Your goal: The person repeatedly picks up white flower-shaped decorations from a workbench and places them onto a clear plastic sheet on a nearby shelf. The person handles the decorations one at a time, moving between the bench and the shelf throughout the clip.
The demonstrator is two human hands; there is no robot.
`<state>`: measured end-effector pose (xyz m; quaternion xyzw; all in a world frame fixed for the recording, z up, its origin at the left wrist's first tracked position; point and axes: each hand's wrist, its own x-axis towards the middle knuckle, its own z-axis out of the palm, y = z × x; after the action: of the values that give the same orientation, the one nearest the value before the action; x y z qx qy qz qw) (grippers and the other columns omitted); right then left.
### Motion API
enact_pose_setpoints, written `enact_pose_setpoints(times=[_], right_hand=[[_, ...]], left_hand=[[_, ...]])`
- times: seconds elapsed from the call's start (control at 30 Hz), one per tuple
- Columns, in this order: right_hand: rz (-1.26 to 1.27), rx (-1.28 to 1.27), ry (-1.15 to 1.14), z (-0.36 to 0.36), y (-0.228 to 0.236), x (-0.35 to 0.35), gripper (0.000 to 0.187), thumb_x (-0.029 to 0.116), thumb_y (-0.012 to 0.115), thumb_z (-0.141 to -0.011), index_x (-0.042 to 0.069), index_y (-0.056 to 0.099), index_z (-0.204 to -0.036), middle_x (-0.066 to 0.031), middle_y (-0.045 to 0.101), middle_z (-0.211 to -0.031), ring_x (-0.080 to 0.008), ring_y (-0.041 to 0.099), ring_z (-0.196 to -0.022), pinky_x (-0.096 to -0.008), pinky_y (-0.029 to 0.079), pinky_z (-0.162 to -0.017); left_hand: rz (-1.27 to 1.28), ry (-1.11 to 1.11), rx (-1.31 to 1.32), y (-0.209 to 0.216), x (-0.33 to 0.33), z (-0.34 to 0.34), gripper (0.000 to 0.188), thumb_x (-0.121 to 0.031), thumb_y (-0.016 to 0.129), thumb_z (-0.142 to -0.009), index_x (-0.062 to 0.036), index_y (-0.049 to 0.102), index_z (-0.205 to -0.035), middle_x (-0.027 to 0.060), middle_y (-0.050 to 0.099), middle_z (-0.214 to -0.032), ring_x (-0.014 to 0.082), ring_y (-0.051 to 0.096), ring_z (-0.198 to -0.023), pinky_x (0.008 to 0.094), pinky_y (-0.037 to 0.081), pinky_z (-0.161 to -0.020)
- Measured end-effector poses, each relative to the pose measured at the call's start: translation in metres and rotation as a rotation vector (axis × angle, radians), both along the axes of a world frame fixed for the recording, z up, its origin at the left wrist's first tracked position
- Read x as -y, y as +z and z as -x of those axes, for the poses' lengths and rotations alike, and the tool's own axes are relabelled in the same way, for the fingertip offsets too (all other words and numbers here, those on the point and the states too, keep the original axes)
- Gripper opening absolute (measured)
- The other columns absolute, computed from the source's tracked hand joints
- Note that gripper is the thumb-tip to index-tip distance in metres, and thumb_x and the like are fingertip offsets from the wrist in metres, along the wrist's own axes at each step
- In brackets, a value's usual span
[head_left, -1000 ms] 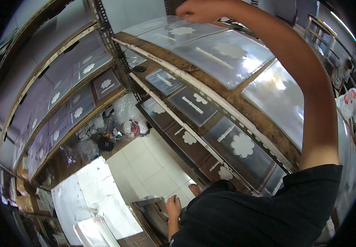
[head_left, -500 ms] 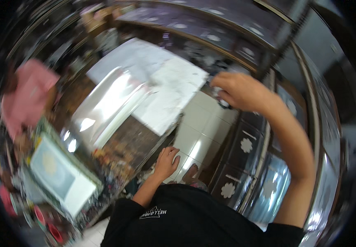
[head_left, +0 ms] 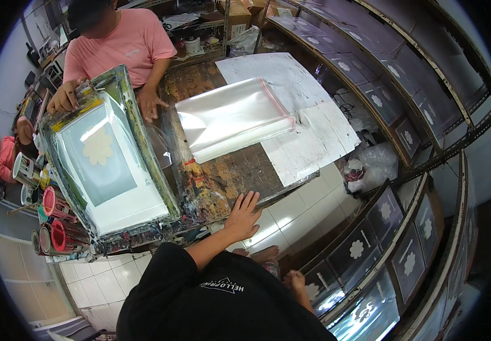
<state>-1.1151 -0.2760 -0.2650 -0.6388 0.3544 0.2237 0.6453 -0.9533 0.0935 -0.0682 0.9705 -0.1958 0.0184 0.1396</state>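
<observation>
My left hand (head_left: 242, 217) lies on the near edge of the paint-stained work table (head_left: 239, 176), fingers spread and holding nothing. My right hand (head_left: 295, 282) hangs low beside my body, fingers curled; I see nothing in it. Nearest to it is a low rack holding clear sheets printed with white flowers (head_left: 356, 249). On the table lies a stack of clear plastic bags (head_left: 231, 113), partly over white paper (head_left: 319, 136). To the left a screen-printing frame (head_left: 163, 184) with a flower-shaped opening stands tilted, and a co-worker in pink (head_left: 134, 40) has one hand on its far end.
Paint cans (head_left: 66, 236) stand left of the frame. Tall racks of printed sheets (head_left: 364, 79) run along the far right. Crumpled clear plastic (head_left: 379, 167) lies on the floor past the table. Cardboard boxes (head_left: 237, 20) sit at the back; another person (head_left: 7, 159) is far left.
My right hand has come down from its raised place at the right to beside my body. My left hand has settled on the table edge. The view has swung left.
</observation>
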Motion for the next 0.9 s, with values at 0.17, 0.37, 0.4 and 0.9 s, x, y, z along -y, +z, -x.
enact_pose_setpoints(times=[0.17, 0.37, 0.4, 0.9], right_hand=[[-0.001, 0.001, -0.102, 0.056, 0.022, -0.003, 0.017, 0.021, 0.060, -0.097, 0.006, 0.059, -0.089, -0.0044, 0.059, -0.072, -0.0178, 0.055, -0.056, -0.0343, 0.046, -0.049], [-0.079, -0.068, -0.199, 0.041, 0.031, -0.003, 0.010, 0.014, 0.061, -0.096, 0.006, 0.056, -0.092, -0.0033, 0.054, -0.067, -0.0163, 0.051, -0.050, -0.0325, 0.045, -0.046], [-0.053, -0.050, -0.199, 0.038, 0.020, 0.000, 0.008, 0.011, 0.060, -0.096, 0.006, 0.055, -0.093, -0.0035, 0.054, -0.067, -0.0161, 0.052, -0.050, -0.0322, 0.045, -0.046], [0.064, 0.102, 0.020, 0.024, -0.026, 0.019, 0.014, 0.004, 0.057, -0.094, 0.004, 0.056, -0.108, -0.0057, 0.061, -0.088, -0.0188, 0.063, -0.071, -0.0300, 0.052, -0.059]], left_hand=[[-0.002, -0.017, 0.029, -0.002, 0.000, -0.001, 0.050, -0.038, 0.069, -0.082, -0.0069, 0.068, -0.122, 0.0300, 0.022, -0.158, 0.0436, 0.017, -0.148, 0.0568, 0.014, -0.119], [0.288, 0.038, 0.001, -0.009, 0.000, -0.003, 0.054, -0.033, 0.068, -0.084, -0.0060, 0.060, -0.129, 0.0253, 0.032, -0.154, 0.0416, 0.025, -0.145, 0.0545, 0.015, -0.120], [0.391, 0.061, 0.007, -0.013, -0.001, -0.005, 0.055, -0.032, 0.068, -0.084, -0.0053, 0.058, -0.132, 0.0243, 0.035, -0.153, 0.0414, 0.027, -0.144, 0.0535, 0.016, -0.120], [-0.400, 0.282, 0.327, 0.028, -0.033, -0.180, 0.053, -0.013, 0.058, -0.087, 0.0015, 0.051, -0.137, 0.0197, 0.045, -0.145, 0.0359, 0.039, -0.136, 0.0587, 0.021, -0.117]])
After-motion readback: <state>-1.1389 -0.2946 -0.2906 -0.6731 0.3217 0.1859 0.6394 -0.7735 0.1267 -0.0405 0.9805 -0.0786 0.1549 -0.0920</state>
